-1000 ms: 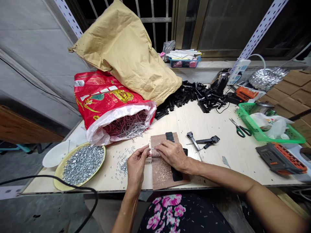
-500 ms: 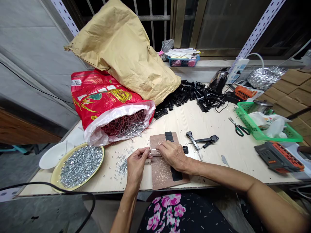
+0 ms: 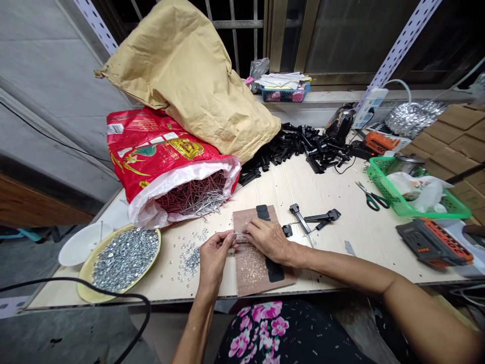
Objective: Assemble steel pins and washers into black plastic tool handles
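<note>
Silvery metal made up the thin rod held level between the two hands, above the brown board. The left hand pinched one end between thumb and forefinger; the right hand had its fingers bunched around the other, its thumb hidden. Right of the right hand, a few black pieces with metal shanks lay, seemingly put together. Far more looked unused: loose washers just left of the left hand, a heaped yellow dish farther left, a red bag of nails ahead, and a black heap beyond the right hand.
</note>
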{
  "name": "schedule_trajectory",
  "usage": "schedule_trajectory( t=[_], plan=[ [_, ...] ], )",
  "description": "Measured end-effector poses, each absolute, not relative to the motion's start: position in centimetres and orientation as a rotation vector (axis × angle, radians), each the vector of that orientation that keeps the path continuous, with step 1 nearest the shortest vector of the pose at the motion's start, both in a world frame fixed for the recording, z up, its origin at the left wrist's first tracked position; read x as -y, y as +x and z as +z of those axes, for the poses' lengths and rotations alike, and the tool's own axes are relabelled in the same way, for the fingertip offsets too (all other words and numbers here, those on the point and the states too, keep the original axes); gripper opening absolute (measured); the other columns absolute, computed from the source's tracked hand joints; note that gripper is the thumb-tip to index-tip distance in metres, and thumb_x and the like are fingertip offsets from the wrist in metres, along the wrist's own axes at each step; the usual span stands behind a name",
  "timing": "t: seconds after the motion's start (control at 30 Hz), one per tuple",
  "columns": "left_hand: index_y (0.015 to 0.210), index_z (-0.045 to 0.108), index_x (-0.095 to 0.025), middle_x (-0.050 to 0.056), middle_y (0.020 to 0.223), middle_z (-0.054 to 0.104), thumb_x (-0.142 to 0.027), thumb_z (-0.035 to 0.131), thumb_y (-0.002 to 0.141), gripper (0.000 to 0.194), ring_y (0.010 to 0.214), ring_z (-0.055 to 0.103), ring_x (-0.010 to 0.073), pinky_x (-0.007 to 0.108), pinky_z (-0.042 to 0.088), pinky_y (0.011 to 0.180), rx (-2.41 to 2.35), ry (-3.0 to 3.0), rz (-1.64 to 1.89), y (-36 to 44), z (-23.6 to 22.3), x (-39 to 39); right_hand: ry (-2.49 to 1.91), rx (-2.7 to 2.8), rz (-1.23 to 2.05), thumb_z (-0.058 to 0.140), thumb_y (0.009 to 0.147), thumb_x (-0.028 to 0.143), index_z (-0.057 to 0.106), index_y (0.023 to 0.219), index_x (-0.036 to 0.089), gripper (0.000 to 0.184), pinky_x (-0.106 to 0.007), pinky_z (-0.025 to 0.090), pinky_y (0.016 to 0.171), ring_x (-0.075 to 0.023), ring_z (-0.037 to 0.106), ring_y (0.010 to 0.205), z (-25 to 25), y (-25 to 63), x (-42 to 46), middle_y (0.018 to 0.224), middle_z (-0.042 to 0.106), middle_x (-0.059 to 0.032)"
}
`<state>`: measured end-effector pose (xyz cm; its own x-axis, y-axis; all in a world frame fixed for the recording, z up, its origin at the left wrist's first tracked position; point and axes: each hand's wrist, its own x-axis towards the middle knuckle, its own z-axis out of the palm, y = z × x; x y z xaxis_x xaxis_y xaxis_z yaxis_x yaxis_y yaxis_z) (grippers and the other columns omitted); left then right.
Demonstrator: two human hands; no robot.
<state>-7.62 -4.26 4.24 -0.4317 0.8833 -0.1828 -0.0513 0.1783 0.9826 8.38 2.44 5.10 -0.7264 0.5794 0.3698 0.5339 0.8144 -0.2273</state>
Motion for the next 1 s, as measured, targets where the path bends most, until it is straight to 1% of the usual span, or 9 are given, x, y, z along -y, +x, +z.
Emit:
schedule_trajectory(
  t=[0.13,0.27,0.33,0.53,0.6,0.7,0.77,0.9,1.0],
  plan=[
    [0.081,0.068,-0.013,0.002,0.063,0.064,-0.040,0.072,0.067,0.031,0.059,0.060,0.0144,0.026,0.049,0.060,-1.601,0.836,1.381,-7.5,4.4,4.2,-0.814,2.591,0.171,0.043,0.095,0.023,0.058,0.083,0.016,0.021,-0.022,0.035,0.057,-0.0120,0.055,0.069,5.1,8.5,-2.6,0.079,0.058,-0.0032],
    [0.081,0.069,-0.013,0.003,0.065,0.065,-0.041,0.072,0.067,0.032,0.060,0.060,0.0141,0.026,0.049,0.060,-1.589,0.857,1.362,-7.6,4.2,4.1,-0.824,2.557,0.402,0.046,0.094,0.026,0.058,0.091,0.015,0.016,-0.021,0.038,0.059,-0.0115,0.055,0.072,5.2,8.8,-2.9,0.087,0.058,-0.0037],
    [0.080,0.069,-0.013,0.003,0.066,0.065,-0.041,0.072,0.067,0.032,0.059,0.059,0.0133,0.026,0.049,0.059,-1.562,0.853,1.361,-7.6,4.0,4.0,-0.798,2.546,0.443,0.046,0.094,0.026,0.057,0.092,0.015,0.016,-0.021,0.039,0.060,-0.0123,0.055,0.074,5.0,8.9,-3.0,0.089,0.057,-0.0043],
    [0.078,0.068,-0.011,0.003,0.065,0.064,-0.041,0.073,0.066,0.032,0.057,0.058,0.0130,0.026,0.050,0.058,-1.517,0.837,1.285,-7.1,3.9,3.5,-0.801,2.475,0.684,0.046,0.094,0.023,0.055,0.081,0.014,0.018,-0.022,0.041,0.065,-0.0121,0.053,0.072,4.9,9.5,-3.7,0.079,0.056,-0.0024],
    [0.083,0.068,-0.011,0.003,0.071,0.065,-0.041,0.073,0.066,0.036,0.058,0.059,0.0125,0.026,0.050,0.060,-1.510,0.830,1.252,-6.8,4.0,3.4,-0.794,2.468,0.724,0.048,0.093,0.025,0.056,0.081,0.015,0.018,-0.022,0.041,0.066,-0.0119,0.053,0.072,5.0,10.3,-4.3,0.077,0.057,-0.0017],
    [0.110,0.064,-0.013,0.003,0.084,0.064,-0.042,0.072,0.067,0.052,0.059,0.058,0.0097,0.025,0.050,0.061,-1.529,0.807,1.252,-6.1,4.0,3.2,-0.843,2.459,0.636,0.048,0.094,0.028,0.059,0.089,0.016,0.017,-0.022,0.041,0.068,-0.0119,0.054,0.075,4.9,12.2,-5.9,0.084,0.059,-0.0024],
    [0.123,0.056,-0.015,0.001,0.083,0.061,-0.044,0.071,0.068,0.064,0.056,0.055,0.0078,0.023,0.049,0.057,-1.556,0.804,1.258,-5.7,4.0,3.1,-0.909,2.454,0.537,0.047,0.094,0.029,0.060,0.093,0.016,0.019,-0.023,0.041,0.067,-0.0120,0.055,0.078,4.4,13.5,-7.5,0.089,0.059,-0.0030],
    [0.125,0.055,-0.012,-0.002,0.071,0.055,-0.048,0.070,0.067,0.070,0.052,0.049,0.0084,0.022,0.046,0.051,-1.623,0.843,1.232,-4.8,3.6,2.9,-0.933,2.521,0.350,0.046,0.095,0.031,0.062,0.093,0.017,0.021,-0.023,0.041,0.066,-0.0136,0.054,0.084,3.1,15.1,-11.2,0.090,0.059,-0.0040],
    [0.121,0.059,-0.013,0.000,0.075,0.055,-0.051,0.068,0.067,0.066,0.057,0.050,0.0102,0.023,0.047,0.051,-1.721,0.916,1.248,-4.2,3.1,3.0,-0.866,2.580,0.226,0.045,0.095,0.033,0.062,0.088,0.015,0.026,-0.023,0.040,0.064,-0.0145,0.052,0.084,2.1,15.6,-12.3,0.087,0.059,-0.0050]
  ],
)
